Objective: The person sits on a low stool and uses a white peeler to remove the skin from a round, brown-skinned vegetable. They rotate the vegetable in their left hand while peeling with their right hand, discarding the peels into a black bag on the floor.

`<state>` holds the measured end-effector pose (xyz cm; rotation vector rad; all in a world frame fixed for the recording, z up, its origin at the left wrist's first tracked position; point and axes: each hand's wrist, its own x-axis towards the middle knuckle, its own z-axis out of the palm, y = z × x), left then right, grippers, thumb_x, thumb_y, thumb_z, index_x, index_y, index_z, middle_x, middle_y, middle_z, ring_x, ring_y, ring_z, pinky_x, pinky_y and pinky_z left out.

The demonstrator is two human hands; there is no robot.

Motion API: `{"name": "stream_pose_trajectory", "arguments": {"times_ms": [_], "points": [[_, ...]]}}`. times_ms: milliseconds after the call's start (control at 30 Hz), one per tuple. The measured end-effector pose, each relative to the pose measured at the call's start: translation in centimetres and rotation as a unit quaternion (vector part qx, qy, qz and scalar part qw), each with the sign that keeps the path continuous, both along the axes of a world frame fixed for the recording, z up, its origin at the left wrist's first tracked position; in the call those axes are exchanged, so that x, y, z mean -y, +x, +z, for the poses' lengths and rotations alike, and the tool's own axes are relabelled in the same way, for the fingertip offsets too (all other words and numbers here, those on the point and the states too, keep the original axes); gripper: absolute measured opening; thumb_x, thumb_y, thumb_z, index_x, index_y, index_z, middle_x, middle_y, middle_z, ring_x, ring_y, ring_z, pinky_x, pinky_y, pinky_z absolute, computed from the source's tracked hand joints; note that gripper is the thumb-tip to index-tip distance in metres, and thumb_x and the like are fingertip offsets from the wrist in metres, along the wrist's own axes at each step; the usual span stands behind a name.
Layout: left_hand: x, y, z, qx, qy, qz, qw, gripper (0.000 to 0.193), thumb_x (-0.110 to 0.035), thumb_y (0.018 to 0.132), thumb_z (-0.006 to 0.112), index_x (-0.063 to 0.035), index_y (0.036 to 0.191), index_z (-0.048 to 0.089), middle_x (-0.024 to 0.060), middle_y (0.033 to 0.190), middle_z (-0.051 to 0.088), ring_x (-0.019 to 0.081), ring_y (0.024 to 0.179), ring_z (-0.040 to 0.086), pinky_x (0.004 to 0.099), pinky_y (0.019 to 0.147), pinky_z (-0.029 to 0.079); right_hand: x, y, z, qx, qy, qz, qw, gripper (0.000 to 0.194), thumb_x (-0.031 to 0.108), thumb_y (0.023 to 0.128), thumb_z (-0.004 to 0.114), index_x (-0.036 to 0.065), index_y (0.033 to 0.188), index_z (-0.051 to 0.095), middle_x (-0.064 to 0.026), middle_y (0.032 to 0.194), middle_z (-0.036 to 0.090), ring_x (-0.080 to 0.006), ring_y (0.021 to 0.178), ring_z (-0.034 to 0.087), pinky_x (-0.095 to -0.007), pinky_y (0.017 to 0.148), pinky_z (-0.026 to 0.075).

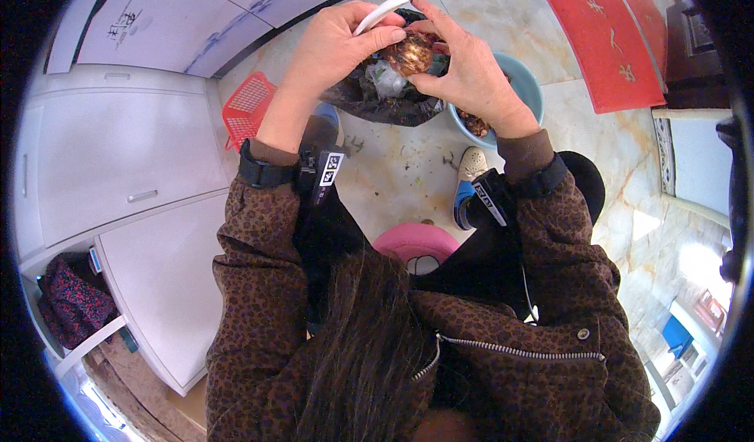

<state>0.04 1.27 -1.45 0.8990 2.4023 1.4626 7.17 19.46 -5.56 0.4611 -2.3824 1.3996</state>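
My left hand (339,44) grips a white curved handle (383,13), probably a peeler's; its working end cannot be made out. The thumb of the same hand presses on a knobbly brown root vegetable (411,56). My right hand (462,68) holds that vegetable from the other side, fingers above and thumb below. Patches of its surface are pale, and the rest is dark and rough. Directly beneath both hands lies an open black plastic bag (383,109) with a crumpled clear plastic bag (387,79) and scraps inside. My hands hide part of it.
Right of the black bag stands a light blue basin (527,82) holding brown roots (474,125). A red plastic basket (248,103) is by the white cabinets (123,153). Small scraps dot the marble-patterned floor (400,177). A pink stool (415,238) shows between my legs. A red mat (607,41) lies at upper right.
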Motion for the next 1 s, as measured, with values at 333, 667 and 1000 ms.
{"name": "stream_pose_trajectory", "arguments": {"times_ms": [333,667,1000], "points": [[0.4,-0.1,0.1,-0.176,-0.113,-0.017,0.978,0.026,-0.027,0.085,0.063,-0.0033,0.095,0.061,0.0111,0.083,0.061,0.0252,0.075,0.059,0.0343,0.066,0.045,0.1,0.2,0.4,-0.011,0.022,-0.023,0.999,0.076,0.006,0.064,0.068,0.01,0.135,0.039,-0.0118,0.107,0.062,-0.0272,0.096,0.061,-0.0347,0.09,0.049],[-0.2,0.1,-0.5,-0.113,-0.064,-0.028,0.991,0.025,-0.027,0.087,0.061,-0.0028,0.094,0.06,0.0097,0.08,0.061,0.0218,0.073,0.058,0.0341,0.066,0.045,0.1,0.1,0.1,-0.016,0.032,-0.062,0.997,0.064,0.009,0.065,0.069,0.009,0.126,0.05,-0.0108,0.106,0.063,-0.0229,0.097,0.061,-0.0325,0.087,0.05],[1.9,-2.5,-0.9,-0.038,-0.081,0.12,0.989,0.022,-0.025,0.084,0.065,-0.0065,0.097,0.067,-0.001,0.065,0.059,0.0056,0.054,0.051,0.0231,0.051,0.041,-0.6,0.4,0.0,0.058,-0.044,-0.034,0.997,0.069,0.01,0.067,0.072,0.009,0.131,0.045,-0.0133,0.108,0.062,-0.02,0.095,0.061,-0.0318,0.085,0.051]]}}
